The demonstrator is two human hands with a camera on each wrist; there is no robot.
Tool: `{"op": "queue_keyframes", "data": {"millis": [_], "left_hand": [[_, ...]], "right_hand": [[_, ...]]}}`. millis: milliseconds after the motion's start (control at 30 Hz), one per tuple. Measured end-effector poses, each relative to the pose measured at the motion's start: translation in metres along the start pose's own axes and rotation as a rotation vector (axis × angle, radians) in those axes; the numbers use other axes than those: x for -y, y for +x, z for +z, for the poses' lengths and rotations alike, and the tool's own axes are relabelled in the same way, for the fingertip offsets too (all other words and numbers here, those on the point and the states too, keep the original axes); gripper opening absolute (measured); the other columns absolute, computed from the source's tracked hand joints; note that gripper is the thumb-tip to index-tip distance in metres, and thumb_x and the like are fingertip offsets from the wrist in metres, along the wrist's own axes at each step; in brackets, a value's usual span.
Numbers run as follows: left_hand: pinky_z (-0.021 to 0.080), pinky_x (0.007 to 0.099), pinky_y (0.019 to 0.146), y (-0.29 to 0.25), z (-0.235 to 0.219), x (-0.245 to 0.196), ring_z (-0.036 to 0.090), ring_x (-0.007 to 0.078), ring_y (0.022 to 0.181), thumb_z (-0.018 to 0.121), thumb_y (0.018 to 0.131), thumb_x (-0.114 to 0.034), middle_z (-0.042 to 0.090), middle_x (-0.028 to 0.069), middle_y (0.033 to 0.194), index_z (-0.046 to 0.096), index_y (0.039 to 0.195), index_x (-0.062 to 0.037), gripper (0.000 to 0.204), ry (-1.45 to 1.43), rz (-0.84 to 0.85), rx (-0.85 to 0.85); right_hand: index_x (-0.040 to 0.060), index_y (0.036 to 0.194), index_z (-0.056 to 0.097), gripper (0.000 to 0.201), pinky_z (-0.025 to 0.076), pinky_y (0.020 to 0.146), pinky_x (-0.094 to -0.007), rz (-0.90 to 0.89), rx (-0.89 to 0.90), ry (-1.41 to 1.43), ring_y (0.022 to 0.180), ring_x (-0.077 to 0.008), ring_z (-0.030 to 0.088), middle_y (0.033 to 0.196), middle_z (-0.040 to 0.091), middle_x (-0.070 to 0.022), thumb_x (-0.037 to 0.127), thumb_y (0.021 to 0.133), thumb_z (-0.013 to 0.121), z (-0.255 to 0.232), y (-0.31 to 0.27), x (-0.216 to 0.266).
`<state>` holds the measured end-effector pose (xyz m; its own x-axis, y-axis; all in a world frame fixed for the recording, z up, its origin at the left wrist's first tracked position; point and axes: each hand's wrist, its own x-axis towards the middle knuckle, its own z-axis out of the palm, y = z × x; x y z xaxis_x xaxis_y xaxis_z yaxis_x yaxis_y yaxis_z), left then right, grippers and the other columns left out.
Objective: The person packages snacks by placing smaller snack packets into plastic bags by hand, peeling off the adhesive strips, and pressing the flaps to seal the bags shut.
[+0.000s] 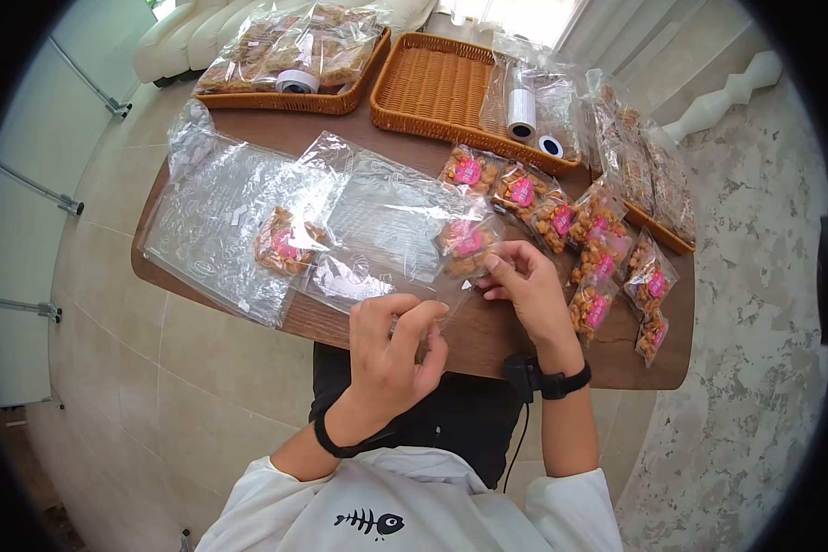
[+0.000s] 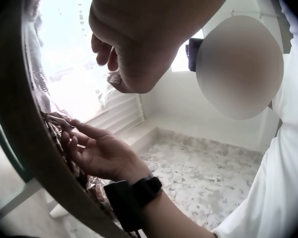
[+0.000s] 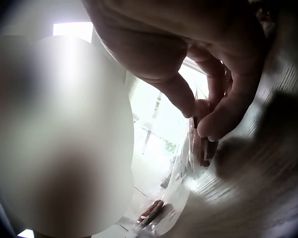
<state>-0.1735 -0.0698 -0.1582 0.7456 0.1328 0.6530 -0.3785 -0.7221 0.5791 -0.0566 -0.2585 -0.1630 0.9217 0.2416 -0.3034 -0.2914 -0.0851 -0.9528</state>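
So the small clear plastic packet of chunky golden-brown snack bits (image 1: 463,243), with a hot-pink round sticker facing up, is pinched at its near right corner by the right hand (image 1: 529,290). It's at the right end of a big, crinkly see-through plastic bag with white print (image 1: 377,216), can't tell if inside or on top. Bag's pretty much flat on the bench (image 1: 497,336), super shiny, near corner pinched in the left hand (image 1: 396,345).

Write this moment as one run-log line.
left hand: by clear bag, grip unclear | right hand: pinches snack packet | more packets: on table, right side | baskets: far side
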Motion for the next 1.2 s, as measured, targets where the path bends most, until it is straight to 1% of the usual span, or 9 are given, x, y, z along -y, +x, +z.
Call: {"op": "queue_keyframes", "data": {"millis": [133, 300, 400, 700, 900, 967, 1067, 1167, 1200], "left_hand": [[0.045, 0.0391, 0.08, 0.001, -0.001, -0.003, 0.057, 0.0284, 0.092, 0.074, 0.073, 0.009, 0.062, 0.0095, 0.101, 0.067, 0.111, -0.008, 0.042, 0.004, 0.008, -0.015], [0.044, 0.0388, 0.078, -0.001, -0.001, -0.001, 0.058, 0.0269, 0.087, 0.075, 0.073, 0.008, 0.064, 0.0071, 0.095, 0.065, 0.112, -0.0076, 0.044, -0.032, 0.043, -0.007], [0.044, 0.0387, 0.078, -0.004, 0.002, 0.001, 0.059, 0.0262, 0.084, 0.075, 0.073, 0.008, 0.064, 0.0064, 0.093, 0.064, 0.113, -0.0076, 0.045, -0.046, 0.061, -0.006], [0.044, 0.0381, 0.077, -0.007, -0.009, 0.002, 0.059, 0.0225, 0.077, 0.076, 0.073, 0.008, 0.064, 0.0036, 0.09, 0.064, 0.114, -0.0083, 0.046, -0.028, 0.087, 0.003], [0.044, 0.038, 0.078, -0.007, -0.013, -0.001, 0.06, 0.0215, 0.077, 0.077, 0.072, 0.006, 0.064, 0.0026, 0.092, 0.065, 0.113, -0.0089, 0.045, -0.041, 0.108, 0.006], [0.044, 0.038, 0.078, -0.006, -0.015, -0.002, 0.06, 0.0215, 0.077, 0.078, 0.072, 0.006, 0.064, 0.0026, 0.092, 0.066, 0.112, -0.0089, 0.045, -0.043, 0.116, 0.001], [0.044, 0.0379, 0.078, -0.006, -0.017, -0.003, 0.061, 0.0218, 0.077, 0.078, 0.071, 0.006, 0.063, 0.0024, 0.092, 0.066, 0.111, -0.0089, 0.044, -0.052, 0.112, 0.014], [0.045, 0.0384, 0.078, -0.007, -0.018, -0.002, 0.061, 0.0224, 0.078, 0.077, 0.071, 0.006, 0.063, 0.0027, 0.092, 0.067, 0.111, -0.0084, 0.043, -0.057, 0.11, 0.006], [0.045, 0.0387, 0.078, -0.007, -0.019, -0.002, 0.061, 0.0226, 0.078, 0.077, 0.071, 0.005, 0.063, 0.003, 0.092, 0.067, 0.111, -0.0082, 0.043, -0.064, 0.113, 0.013]], "right_hand": [[-0.0021, 0.122, 0.059, 0.029, 0.058, 0.066, -0.0256, -0.031, -0.14, 0.007, 0.08, -0.0151, 0.071, 0.104, 0.07, -0.0113, 0.023, 0.107, 0.063, -0.022, -0.031, -0.002], [-0.0021, 0.125, 0.06, 0.03, 0.059, 0.062, -0.0258, 0.031, -0.092, 0.116, 0.075, -0.0145, 0.07, 0.101, 0.07, -0.0111, 0.023, 0.109, 0.057, -0.055, -0.072, -0.003], [-0.0032, 0.131, 0.058, 0.035, 0.062, 0.064, -0.0266, 0.177, 0.26, 0.135, 0.08, -0.0147, 0.072, 0.101, 0.071, -0.009, 0.023, 0.109, 0.057, -0.058, -0.068, -0.005], [-0.0019, 0.136, 0.056, 0.036, 0.06, 0.068, -0.0258, 0.126, 0.467, 0.072, 0.08, -0.0132, 0.07, 0.102, 0.066, -0.0073, 0.024, 0.111, 0.057, 0.011, -0.003, 0.007], [-0.0007, 0.132, 0.056, 0.034, 0.06, 0.068, -0.0289, 0.156, 0.378, 0.132, 0.08, -0.0173, 0.072, 0.102, 0.067, -0.0086, 0.025, 0.11, 0.06, 0.072, 0.029, 0.011], [-0.0029, 0.139, 0.054, 0.04, 0.061, 0.072, -0.029, 0.172, 0.34, 0.133, 0.084, -0.0179, 0.071, 0.11, 0.068, -0.011, 0.023, 0.108, 0.062, 0.089, 0.042, 0.016], [-0.0026, 0.139, 0.054, 0.042, 0.06, 0.073, -0.0269, 0.047, 0.415, 0.081, 0.078, -0.0162, 0.071, 0.098, 0.069, -0.0111, 0.026, 0.109, 0.062, 0.108, 0.067, 0.009], [-0.0015, 0.14, 0.055, 0.043, 0.059, 0.072, -0.0254, -0.005, 0.489, 0.071, 0.076, -0.0142, 0.071, 0.098, 0.07, -0.0106, 0.028, 0.11, 0.06, 0.121, 0.08, 0.015], [-0.001, 0.144, 0.052, 0.046, 0.058, 0.074, -0.0253, -0.022, 0.44, -0.069, 0.079, -0.013, 0.071, 0.107, 0.07, -0.011, 0.03, 0.11, 0.059, 0.125, 0.081, 0.019]]}}
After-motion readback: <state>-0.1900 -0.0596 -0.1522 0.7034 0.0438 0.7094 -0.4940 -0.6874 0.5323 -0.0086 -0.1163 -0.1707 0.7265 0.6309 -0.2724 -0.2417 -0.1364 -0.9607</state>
